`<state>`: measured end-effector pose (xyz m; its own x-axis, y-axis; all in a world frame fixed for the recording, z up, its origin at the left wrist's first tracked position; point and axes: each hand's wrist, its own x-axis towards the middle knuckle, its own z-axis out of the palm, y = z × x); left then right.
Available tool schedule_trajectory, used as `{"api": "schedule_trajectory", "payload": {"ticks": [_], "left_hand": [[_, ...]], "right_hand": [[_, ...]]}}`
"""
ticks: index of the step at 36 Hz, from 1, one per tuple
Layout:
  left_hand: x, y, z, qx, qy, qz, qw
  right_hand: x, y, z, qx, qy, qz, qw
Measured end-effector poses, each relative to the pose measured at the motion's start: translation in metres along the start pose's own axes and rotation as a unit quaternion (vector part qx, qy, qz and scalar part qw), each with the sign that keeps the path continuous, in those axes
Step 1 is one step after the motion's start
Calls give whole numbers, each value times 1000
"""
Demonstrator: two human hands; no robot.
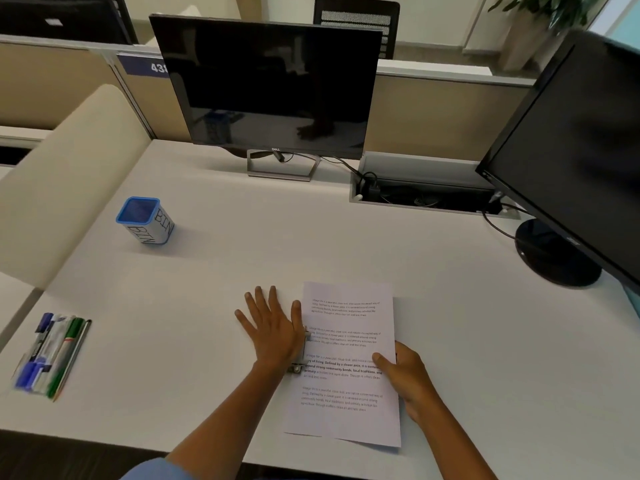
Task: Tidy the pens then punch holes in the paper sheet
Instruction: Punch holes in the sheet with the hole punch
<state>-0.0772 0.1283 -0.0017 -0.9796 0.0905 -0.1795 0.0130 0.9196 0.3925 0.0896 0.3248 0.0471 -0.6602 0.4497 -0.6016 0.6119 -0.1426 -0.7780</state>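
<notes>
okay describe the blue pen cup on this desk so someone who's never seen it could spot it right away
Start at the middle monitor at the back of the white desk, then look forward and left. There the pen cup stands alone, upright: a square blue mesh holder with a white wrap lettered BIN. The pens lie well away, near the left front edge.

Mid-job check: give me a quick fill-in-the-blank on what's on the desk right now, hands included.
1. The left hand presses flat on the hole punch, at the paper sheet's ____ edge.
2. The right hand holds the sheet's ____ edge.
3. The pens lie in a bunch on the ____, not in the holder.
4. The blue-rimmed holder is labelled ____.

Missing words: left; right; desk; BIN
</notes>
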Motion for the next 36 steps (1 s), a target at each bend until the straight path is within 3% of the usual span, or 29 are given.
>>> {"api": "schedule_trajectory", "payload": {"ticks": [20, 36], "left_hand": [[5, -13, 14, 63, 61, 22, 996], [6, -14, 16, 63, 44, 25, 997]], "right_hand": [[7, -1, 3, -30, 15, 24, 999], [9, 2, 3, -36, 21, 31, 999]]}}
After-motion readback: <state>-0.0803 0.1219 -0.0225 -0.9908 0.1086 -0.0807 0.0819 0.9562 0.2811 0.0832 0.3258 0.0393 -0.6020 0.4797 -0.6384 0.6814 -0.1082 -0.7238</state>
